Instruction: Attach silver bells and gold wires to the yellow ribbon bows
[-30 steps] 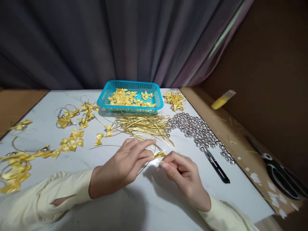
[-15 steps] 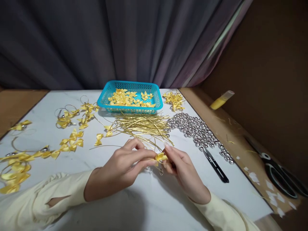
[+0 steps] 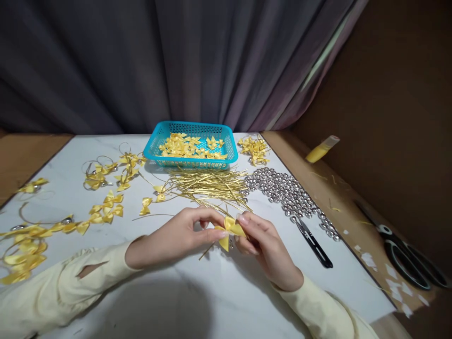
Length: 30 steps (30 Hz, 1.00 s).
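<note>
I am viewing the white counter (image 3: 212, 301), which is carrying all the materials, from largest to smallest. At the far edge the turquoise basket (image 3: 155, 141) is holding loose yellow bows. Just in front of it the bundle of gold wires (image 3: 208, 184) is lying in a spread heap, and to its right the silver bells (image 3: 286, 190) are lying in a band running toward the black snips (image 3: 312, 242). Off the counter on the right, the large scissors (image 3: 406, 256) and a yellow glue tube (image 3: 321, 149) are resting on the brown board. Along the left side the finished bow-and-ring pieces (image 3: 102, 174) are lying scattered, which I am judging as a fair share of the work done, while the full basket and the wire heap are suggesting that much is left. At the centre, near the front of the wire heap, the left hand (image 3: 176, 238) and the right hand (image 3: 263, 245) are meeting: each grip is pinching narrowly on one yellow bow (image 3: 229, 230), held just above the counter, with a gold wire end slanting down from it. A small metal piece seems to be hanging under the bow; I cannot tell what it is
</note>
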{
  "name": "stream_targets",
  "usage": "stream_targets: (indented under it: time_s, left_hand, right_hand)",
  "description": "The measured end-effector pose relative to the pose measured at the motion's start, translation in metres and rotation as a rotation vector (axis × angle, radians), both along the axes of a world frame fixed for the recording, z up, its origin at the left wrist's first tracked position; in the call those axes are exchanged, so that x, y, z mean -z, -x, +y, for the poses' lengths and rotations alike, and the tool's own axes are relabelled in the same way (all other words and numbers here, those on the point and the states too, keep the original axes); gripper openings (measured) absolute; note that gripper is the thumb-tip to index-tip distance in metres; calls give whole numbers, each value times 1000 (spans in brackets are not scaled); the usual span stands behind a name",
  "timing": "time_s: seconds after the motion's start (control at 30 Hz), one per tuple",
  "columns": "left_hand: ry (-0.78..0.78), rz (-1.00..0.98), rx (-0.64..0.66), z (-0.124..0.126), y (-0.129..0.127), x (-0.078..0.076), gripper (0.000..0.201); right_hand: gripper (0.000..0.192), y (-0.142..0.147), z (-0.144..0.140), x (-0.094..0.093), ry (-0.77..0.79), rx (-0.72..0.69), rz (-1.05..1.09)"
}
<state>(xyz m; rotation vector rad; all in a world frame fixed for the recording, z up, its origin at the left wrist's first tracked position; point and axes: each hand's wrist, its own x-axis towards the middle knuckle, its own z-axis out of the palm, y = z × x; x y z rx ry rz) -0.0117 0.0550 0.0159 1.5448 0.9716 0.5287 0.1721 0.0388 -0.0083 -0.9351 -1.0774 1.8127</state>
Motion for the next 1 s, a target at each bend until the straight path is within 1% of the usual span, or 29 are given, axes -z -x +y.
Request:
stream_targets:
  time_s: [0.1, 0.17, 0.2, 0.27, 0.37, 0.43, 0.53, 0.6, 0.7, 0.83, 1.0]
  left_hand:
    - [185, -97, -5, 8, 3, 8, 19]
    - [317, -230, -40, 12, 6, 16, 20]
    - [358, -288, -38, 13, 8, 21, 22]
    - [422, -341, -12, 13, 11, 29, 23]
    - [384, -367, 18, 11, 13, 37, 23]
    - [354, -372, 32, 9, 14, 40, 24]
    - [365, -407, 30, 7, 13, 42, 26]
    - [390, -436, 19, 6, 12, 43, 27]
    - [385, -456, 12, 7, 12, 45, 28]
    - [373, -469, 32, 9, 14, 48, 28]
    - [412, -498, 38, 9, 14, 50, 27]
  right_hand:
    - [33, 0, 2, 3, -79, 24, -95]
    - [33, 2, 3, 4, -136, 27, -163]
    - [34, 3, 3, 5, -172, 24, -205]
    - [34, 4, 3, 6, -278, 22, -313]
    - [35, 5, 0, 7, -509, 55, -488]
    - [30, 5, -2, 8, -664, 78, -572]
    - [22, 4, -4, 10, -854, 73, -620]
    - [19, 3, -4, 11, -936, 53, -630]
    - [18, 2, -4, 11, -991, 1, -651]
    - [20, 0, -4, 8, -979, -99, -690]
    - [22, -2, -4, 8, -968, -120, -699]
